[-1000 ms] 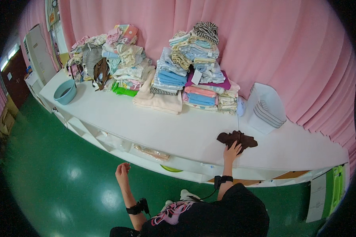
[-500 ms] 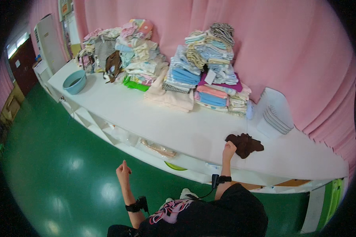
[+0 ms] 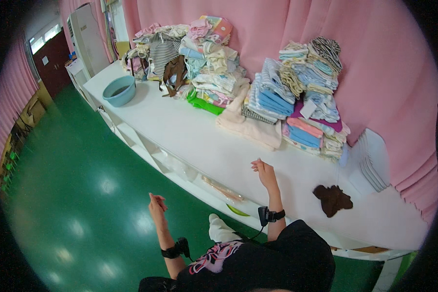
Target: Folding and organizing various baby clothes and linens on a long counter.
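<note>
Above the white tabletop, near its front edge, my right hand [image 3: 264,173] has its fingers apart and holds nothing. A crumpled dark brown cloth [image 3: 334,200] lies on the table to its right, untouched. My left hand [image 3: 157,208] hangs over the green floor in front of the table, its fingers loosely bent and apart, with nothing in it. Black bands with small devices sit on both forearms. Beyond my right hand, a pale peach towel [image 3: 248,127] lies folded at the foot of the cloth piles.
A long white table [image 3: 190,141] with open shelves below runs along a pink curtain [image 3: 374,63]. High stacks of folded clothes [image 3: 301,92] and a looser heap [image 3: 168,53] stand at the back. A blue basin [image 3: 119,91] sits far left; nested white bins [image 3: 370,163] stand right.
My right hand has let go of the brown cloth and moved left, away from it. The view has turned, so table things appear farther right. My left hand's fingers have loosened.
</note>
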The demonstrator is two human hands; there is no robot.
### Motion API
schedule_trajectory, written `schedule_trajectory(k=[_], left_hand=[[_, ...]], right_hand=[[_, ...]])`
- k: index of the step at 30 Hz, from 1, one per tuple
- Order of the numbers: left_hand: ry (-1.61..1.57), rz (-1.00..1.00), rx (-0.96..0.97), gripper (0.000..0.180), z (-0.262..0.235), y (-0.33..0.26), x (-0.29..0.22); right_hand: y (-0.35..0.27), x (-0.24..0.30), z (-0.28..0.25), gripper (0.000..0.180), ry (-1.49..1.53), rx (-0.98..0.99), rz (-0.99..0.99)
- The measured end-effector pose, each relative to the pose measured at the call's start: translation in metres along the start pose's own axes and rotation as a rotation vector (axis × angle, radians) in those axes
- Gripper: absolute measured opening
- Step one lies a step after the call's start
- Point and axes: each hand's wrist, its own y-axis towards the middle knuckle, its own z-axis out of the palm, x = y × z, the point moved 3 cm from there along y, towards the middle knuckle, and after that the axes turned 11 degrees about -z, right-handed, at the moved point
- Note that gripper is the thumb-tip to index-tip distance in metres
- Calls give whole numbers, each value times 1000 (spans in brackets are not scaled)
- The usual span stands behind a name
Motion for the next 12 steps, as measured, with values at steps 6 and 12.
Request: schedule_trajectory(k=[6, 12], left_hand=[[-3, 38, 64, 53, 44, 75, -55], [67, 145, 285, 54, 104, 184, -139]], right_hand=[[107, 19, 46, 41, -82, 47, -119], [228, 25, 89, 34, 20, 42, -282]])
